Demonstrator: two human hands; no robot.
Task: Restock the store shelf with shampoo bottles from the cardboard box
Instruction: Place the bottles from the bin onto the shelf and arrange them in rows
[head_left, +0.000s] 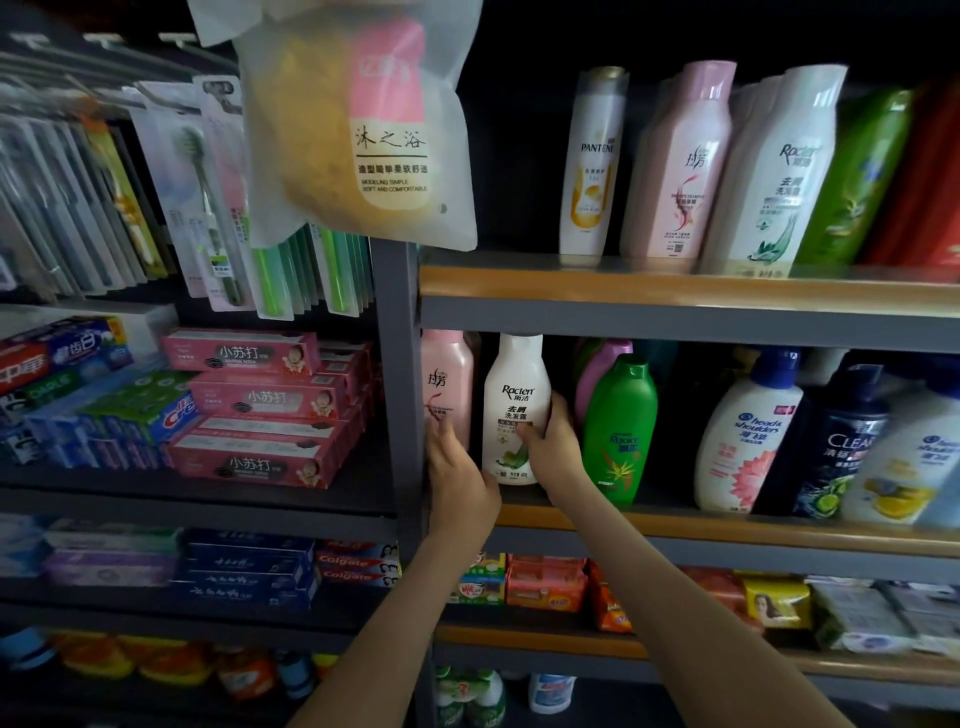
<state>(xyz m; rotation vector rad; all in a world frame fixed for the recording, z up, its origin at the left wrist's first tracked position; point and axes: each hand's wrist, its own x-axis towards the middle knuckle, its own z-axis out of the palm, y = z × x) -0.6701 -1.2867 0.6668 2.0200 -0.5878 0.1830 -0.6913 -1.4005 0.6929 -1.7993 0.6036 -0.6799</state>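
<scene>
A white Raclen shampoo bottle (515, 395) stands upright on the middle shelf (727, 530), between a pink bottle (448, 379) and a green Rejoice bottle (621, 431). My right hand (550, 441) grips the white bottle's lower right side, thumb across the label. My left hand (457, 473) reaches toward the pink bottle, fingertips touching its lower front; the fingers look fairly straight. No cardboard box is in view.
Head & Shoulders (743, 441) and Clear (836, 441) bottles fill the shelf's right part. The upper shelf (675, 291) holds Pantene (592, 161) and other bottles. A grey upright post (400, 374) separates toothpaste boxes (260, 410) on the left. A bagged sponge (358, 130) hangs overhead.
</scene>
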